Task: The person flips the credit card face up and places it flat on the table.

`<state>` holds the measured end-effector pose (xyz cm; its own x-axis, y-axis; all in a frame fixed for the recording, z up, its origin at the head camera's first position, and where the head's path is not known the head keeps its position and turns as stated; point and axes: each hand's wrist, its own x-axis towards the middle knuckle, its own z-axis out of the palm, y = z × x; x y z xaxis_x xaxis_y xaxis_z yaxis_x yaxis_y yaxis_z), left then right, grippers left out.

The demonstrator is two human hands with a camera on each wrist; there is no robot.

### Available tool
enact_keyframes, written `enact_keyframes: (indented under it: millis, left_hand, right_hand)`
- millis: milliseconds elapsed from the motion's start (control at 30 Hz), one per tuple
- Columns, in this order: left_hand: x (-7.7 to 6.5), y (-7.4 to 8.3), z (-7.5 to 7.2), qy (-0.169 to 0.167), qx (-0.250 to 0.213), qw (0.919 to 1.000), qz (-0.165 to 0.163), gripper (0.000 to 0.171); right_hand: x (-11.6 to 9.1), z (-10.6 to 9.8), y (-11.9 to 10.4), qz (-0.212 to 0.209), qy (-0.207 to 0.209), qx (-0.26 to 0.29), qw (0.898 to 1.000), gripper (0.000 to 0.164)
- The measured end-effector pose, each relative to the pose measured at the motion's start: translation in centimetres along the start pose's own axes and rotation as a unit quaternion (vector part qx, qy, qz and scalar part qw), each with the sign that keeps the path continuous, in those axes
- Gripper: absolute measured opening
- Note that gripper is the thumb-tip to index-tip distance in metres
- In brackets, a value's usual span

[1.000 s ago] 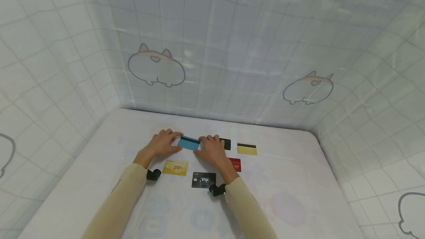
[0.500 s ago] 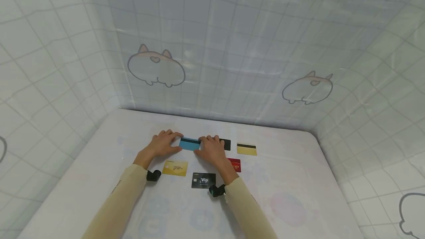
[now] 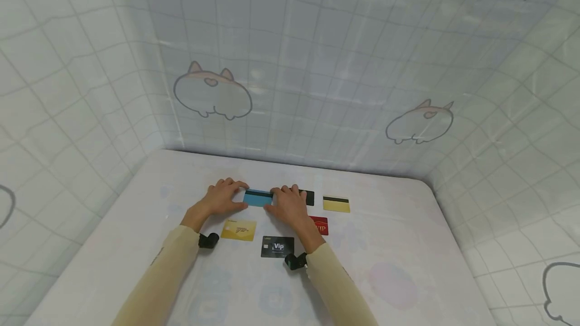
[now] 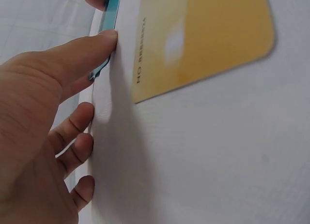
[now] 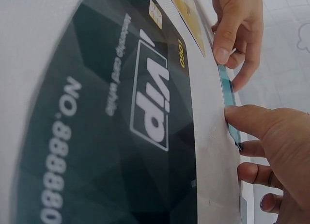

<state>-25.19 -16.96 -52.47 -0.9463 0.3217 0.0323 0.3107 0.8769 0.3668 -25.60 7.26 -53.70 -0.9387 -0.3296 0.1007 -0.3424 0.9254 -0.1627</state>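
A blue card [image 3: 258, 198] with a dark stripe along its far side lies between the two hands on the white tabletop. The left hand [image 3: 219, 197] pinches its left end with thumb and index finger. At its right end the right hand [image 3: 289, 205] holds it the same way, and the other fingers cover part of a black card [image 3: 310, 198]. In the right wrist view both thumbs rest on the near edge of the blue card [image 5: 226, 88]. Nearer the person lie a gold card [image 3: 238, 230] and a black Vip card [image 3: 278, 247].
A red VIP card [image 3: 321, 225], partly hidden by the right wrist, lies to the right. Beyond it is a gold card with a dark stripe [image 3: 336, 204]. A grid-patterned curtain [image 3: 317, 89] hangs around the table's back and sides.
The blue card has turned slightly, so that its stripe runs more level than a second ago. Both hands have stayed nearly in place at its ends.
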Motion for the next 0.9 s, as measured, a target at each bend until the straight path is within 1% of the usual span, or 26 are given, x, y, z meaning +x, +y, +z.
enact_keyframes:
  millis: [100,267,433,633,767,900]
  left_hand:
    - [0.05,-0.23,0.21,0.005,-0.014,0.9999,0.001,0.057]
    - [0.06,-0.41,0.36,0.003,-0.038,0.9992,0.006,0.058]
    - [0.00,-0.43,0.33,0.004,-0.050,0.9986,0.013,0.060]
    - [0.09,-0.55,0.26,0.010,-0.044,0.9989,0.014,0.058]
    - [0.11,-0.62,0.34,0.011,-0.037,0.9992,0.008,0.058]
    - [-0.01,-0.49,0.33,0.017,-0.036,0.9992,0.010,0.059]
  right_hand:
    - [0.03,-0.07,-0.02,-0.001,0.002,0.008,1.000,0.057]
    - [0.08,0.08,-0.05,-0.004,0.006,0.013,1.000,0.058]
    - [0.12,0.22,-0.14,-0.004,0.005,0.014,1.000,0.058]
    - [0.27,0.24,-0.26,-0.006,0.012,0.013,1.000,0.059]
    - [0.35,0.30,-0.22,-0.010,0.012,0.017,1.000,0.058]
    - [0.37,0.35,-0.08,-0.013,0.008,0.024,1.000,0.059]
